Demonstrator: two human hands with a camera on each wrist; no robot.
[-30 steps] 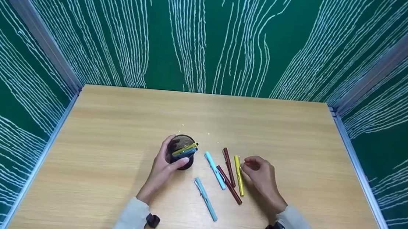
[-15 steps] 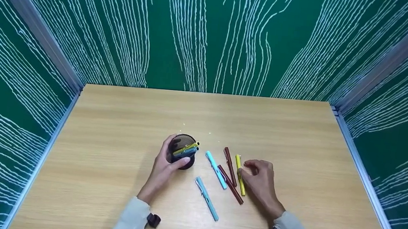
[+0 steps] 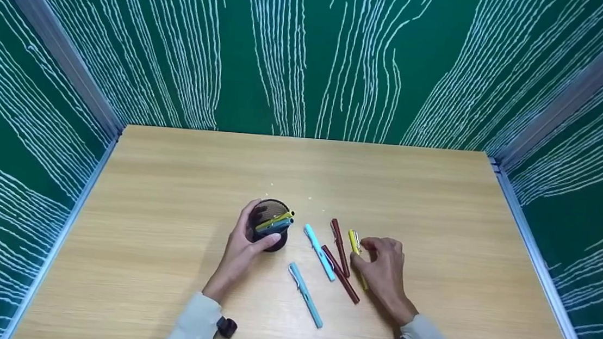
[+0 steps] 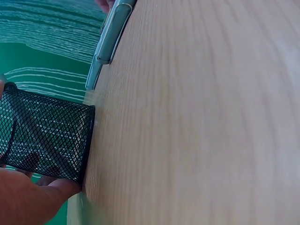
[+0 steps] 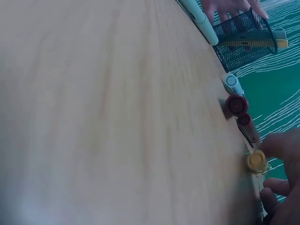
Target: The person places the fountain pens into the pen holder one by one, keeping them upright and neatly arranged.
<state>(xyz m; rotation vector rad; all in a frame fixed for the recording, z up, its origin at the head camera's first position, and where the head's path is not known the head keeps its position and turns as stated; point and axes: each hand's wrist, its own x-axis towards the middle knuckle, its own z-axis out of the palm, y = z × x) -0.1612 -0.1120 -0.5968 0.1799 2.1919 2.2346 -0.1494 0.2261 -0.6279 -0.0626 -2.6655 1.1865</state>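
My left hand point(image 3: 240, 249) grips a black mesh pen holder point(image 4: 47, 133), thumb on its near side and fingers round the far side. A yellow pen point(image 3: 273, 220) and a blue pen point(image 3: 281, 224) lean inside it, ends past the rim. At the right, my right hand point(image 3: 386, 270) pinches another yellow pen point(image 3: 353, 238) between thumb and fingers, its clip turned up. In the right wrist view, the thumb touches that pen's round end point(image 5: 256, 161), low over the table. Beside it lie two dark red pens, one point(image 3: 338, 244) partly alongside the other point(image 3: 348, 288).
A bright blue pen point(image 3: 319, 252) lies left of the red ones. Nearer the front is a duller blue pen point(image 3: 305, 295). Small pale specks point(image 3: 309, 198) dot the wooden table point(image 3: 169, 180) behind the holder. Green walls with white lines point(image 3: 317, 56) enclose three sides.
My right hand has moved slightly left onto the yellow pen and closed its fingers on it. That pen has turned, showing its clip, and shifted a little right. My left hand stays put.
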